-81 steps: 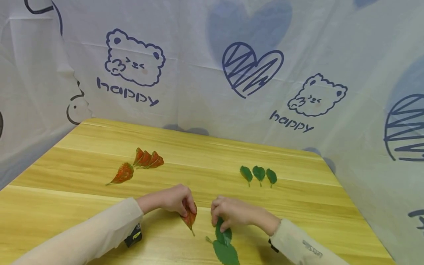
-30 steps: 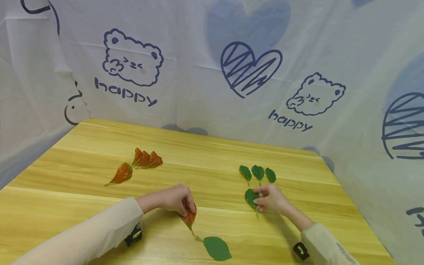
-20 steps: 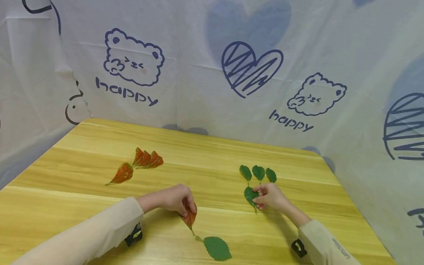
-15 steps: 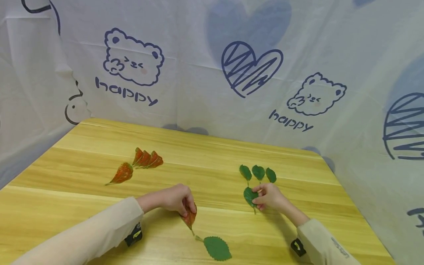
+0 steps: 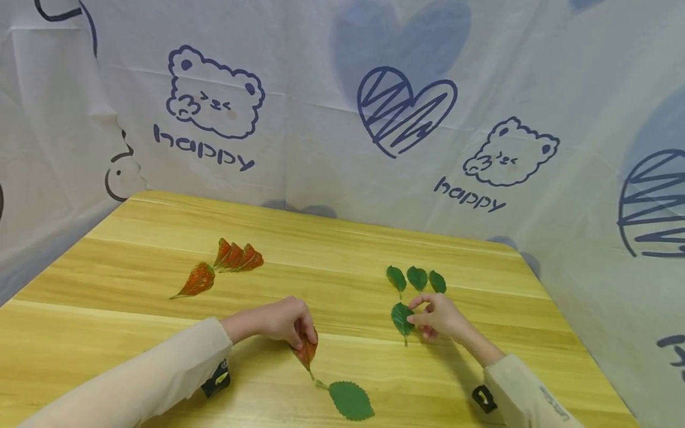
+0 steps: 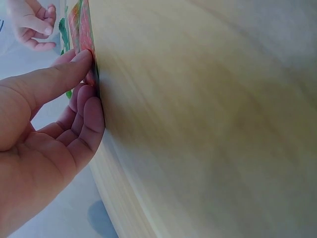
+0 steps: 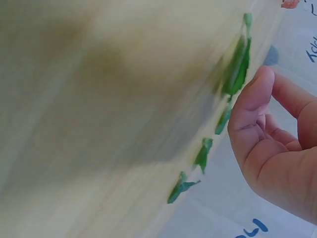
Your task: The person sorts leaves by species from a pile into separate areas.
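My left hand (image 5: 283, 322) pinches a red leaf (image 5: 307, 355) between thumb and fingers, low at the table's middle. In the left wrist view the red leaf (image 6: 85, 29) stands out past the fingertips. Its stem end meets the stem of a large green leaf (image 5: 351, 400) lying flat. My right hand (image 5: 440, 317) is beside another green leaf (image 5: 401, 319), thumb and forefinger apart at its right edge. That leaf (image 7: 237, 64) lies on the table in the right wrist view, the fingers not gripping it.
Behind the right hand, three small green leaves (image 5: 417, 277) lie in a row. At the left are several overlapping red leaves (image 5: 238, 255) and a single larger red leaf (image 5: 198, 279). The wooden table (image 5: 321, 249) ends against a printed cloth (image 5: 321, 148).
The right hand has carried a green leaf from near the large green leaf to below the small row, then let it go. The left hand has kept its hold on the red leaf.
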Demonstrator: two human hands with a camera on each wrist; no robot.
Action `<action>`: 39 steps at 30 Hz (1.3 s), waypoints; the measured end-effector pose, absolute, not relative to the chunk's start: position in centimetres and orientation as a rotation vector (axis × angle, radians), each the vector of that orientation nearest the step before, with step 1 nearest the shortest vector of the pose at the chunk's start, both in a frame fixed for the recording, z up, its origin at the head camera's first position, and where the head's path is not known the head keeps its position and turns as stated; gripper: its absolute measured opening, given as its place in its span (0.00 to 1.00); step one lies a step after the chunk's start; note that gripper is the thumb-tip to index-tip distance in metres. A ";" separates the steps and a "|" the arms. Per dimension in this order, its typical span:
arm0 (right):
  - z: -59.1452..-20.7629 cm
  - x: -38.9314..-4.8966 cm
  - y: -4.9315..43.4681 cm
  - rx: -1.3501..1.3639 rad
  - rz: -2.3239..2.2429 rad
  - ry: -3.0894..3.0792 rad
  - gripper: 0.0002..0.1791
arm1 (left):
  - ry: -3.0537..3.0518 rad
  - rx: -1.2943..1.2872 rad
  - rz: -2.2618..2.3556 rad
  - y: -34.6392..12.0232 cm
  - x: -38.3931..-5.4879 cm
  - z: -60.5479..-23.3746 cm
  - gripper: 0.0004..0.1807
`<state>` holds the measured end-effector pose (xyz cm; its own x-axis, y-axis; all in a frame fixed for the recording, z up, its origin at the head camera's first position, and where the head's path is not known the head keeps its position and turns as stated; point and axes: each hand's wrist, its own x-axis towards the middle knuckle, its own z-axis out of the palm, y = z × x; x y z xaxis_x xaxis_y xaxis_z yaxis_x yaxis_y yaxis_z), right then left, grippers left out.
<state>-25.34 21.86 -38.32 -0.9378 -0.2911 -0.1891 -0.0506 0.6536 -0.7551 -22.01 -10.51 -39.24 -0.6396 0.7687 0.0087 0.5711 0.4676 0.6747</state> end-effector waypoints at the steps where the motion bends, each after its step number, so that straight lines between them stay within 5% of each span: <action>1: -38.2 -25.3 21.8 -0.291 -1.154 2.595 0.14 | 2.422 1.142 0.948 -10.5 -22.0 -39.2 0.10; 39: -38.2 -20.6 17.3 -0.622 -1.292 2.225 0.13 | 2.407 1.136 0.955 -10.5 -22.1 -39.2 0.11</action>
